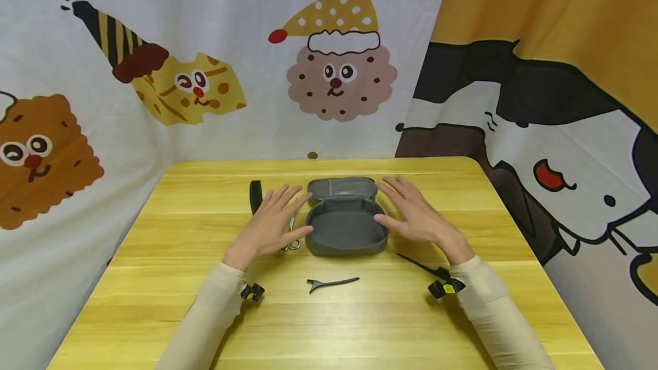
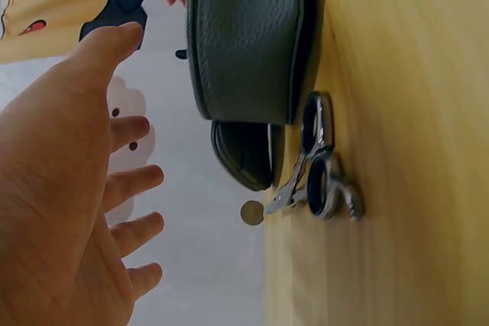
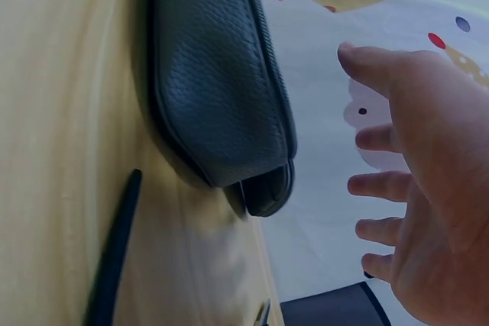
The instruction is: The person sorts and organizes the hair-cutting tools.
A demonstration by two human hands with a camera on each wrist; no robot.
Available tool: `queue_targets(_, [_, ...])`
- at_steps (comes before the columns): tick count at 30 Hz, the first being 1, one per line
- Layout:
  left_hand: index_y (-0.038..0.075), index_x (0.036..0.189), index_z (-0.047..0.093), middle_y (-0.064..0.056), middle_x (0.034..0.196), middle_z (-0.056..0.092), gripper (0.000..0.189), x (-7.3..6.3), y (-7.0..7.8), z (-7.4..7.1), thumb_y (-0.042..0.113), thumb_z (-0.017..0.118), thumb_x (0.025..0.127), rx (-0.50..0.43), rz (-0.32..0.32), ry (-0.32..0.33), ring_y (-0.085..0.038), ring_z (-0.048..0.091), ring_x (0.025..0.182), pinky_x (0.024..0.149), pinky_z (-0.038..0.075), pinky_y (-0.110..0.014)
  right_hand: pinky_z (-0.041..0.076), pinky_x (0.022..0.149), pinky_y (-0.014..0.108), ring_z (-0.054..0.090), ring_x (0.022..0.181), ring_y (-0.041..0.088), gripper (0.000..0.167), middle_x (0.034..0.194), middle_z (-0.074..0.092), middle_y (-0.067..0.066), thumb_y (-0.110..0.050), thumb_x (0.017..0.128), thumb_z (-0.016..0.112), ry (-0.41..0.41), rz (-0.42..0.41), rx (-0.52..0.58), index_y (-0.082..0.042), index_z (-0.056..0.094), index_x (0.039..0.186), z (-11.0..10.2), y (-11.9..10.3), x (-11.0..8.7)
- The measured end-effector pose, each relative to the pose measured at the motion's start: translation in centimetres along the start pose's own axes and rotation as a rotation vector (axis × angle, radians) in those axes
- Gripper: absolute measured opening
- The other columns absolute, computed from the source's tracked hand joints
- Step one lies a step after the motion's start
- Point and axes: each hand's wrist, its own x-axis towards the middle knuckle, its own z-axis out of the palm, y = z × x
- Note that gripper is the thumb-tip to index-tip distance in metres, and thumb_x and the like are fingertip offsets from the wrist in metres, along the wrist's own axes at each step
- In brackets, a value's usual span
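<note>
A grey zip case [image 1: 346, 244] stands on the table with its lid [image 1: 341, 187] folded back and its hollow inside showing. My left hand [image 1: 269, 218] hovers at the case's left side, fingers spread. On the other side my right hand [image 1: 416, 213] is also spread, its thumb near the rim; neither hand holds anything. Silver scissors [image 2: 317, 162] lie beside the case, partly under my left hand in the head view. In front of the case lies a dark hair clip [image 1: 333, 282]. A thin black tapered piece [image 3: 118, 242] lies near my right wrist.
A black strip-like thing [image 1: 255, 196], partly hidden by my left hand, lies toward the back left. The wooden table [image 1: 329, 336] ends at a cartoon-printed curtain [image 1: 216, 136]. A small metallic tip [image 3: 263, 312] shows low in the right wrist view.
</note>
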Motion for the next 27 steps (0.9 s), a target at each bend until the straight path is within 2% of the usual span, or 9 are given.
queue_targets(7, [0.024, 0.178, 0.038, -0.012, 0.186, 0.033, 0.083, -0.2, 0.6, 0.7, 0.065, 0.063, 0.110, 0.006, 0.020, -0.033, -0.045, 0.026, 0.175, 0.143, 0.017, -0.073, 0.016, 0.140, 0.077, 0.015, 0.176, 0.051, 0.087, 0.188, 0.025, 0.017, -0.054, 0.112, 0.068, -0.063, -0.011, 0.020, -0.016, 0.031, 0.180, 0.9, -0.3, -0.3])
queue_targets(16, [0.024, 0.178, 0.039, -0.014, 0.185, 0.036, 0.083, -0.9, 0.9, 1.3, 0.063, 0.065, 0.109, 0.016, 0.031, -0.034, -0.047, 0.030, 0.173, 0.141, 0.023, -0.074, 0.037, 0.133, 0.075, 0.033, 0.171, 0.050, 0.092, 0.189, 0.023, 0.020, -0.060, 0.111, 0.066, -0.119, 0.003, 0.032, -0.012, 0.029, 0.180, 1.8, -0.4, -0.4])
queue_targets(21, [0.023, 0.178, 0.040, -0.015, 0.184, 0.038, 0.084, -1.4, 0.6, 1.5, 0.064, 0.065, 0.109, 0.018, 0.011, -0.045, -0.046, 0.032, 0.172, 0.140, 0.024, -0.073, 0.039, 0.134, 0.071, 0.035, 0.171, 0.047, 0.097, 0.190, 0.020, 0.016, -0.063, 0.109, 0.067, -0.129, 0.019, 0.029, -0.012, 0.027, 0.181, 2.1, -0.3, -0.3])
queue_targets(27, [0.017, 0.176, 0.043, -0.018, 0.183, 0.040, 0.083, -1.8, 0.1, 1.7, 0.063, 0.064, 0.110, 0.024, -0.022, -0.060, -0.048, 0.037, 0.169, 0.138, 0.029, -0.073, 0.039, 0.133, 0.071, 0.035, 0.170, 0.049, 0.098, 0.190, 0.020, 0.019, -0.062, 0.109, 0.068, -0.116, -0.007, -0.011, -0.007, 0.028, 0.180, 2.3, -0.2, -0.4])
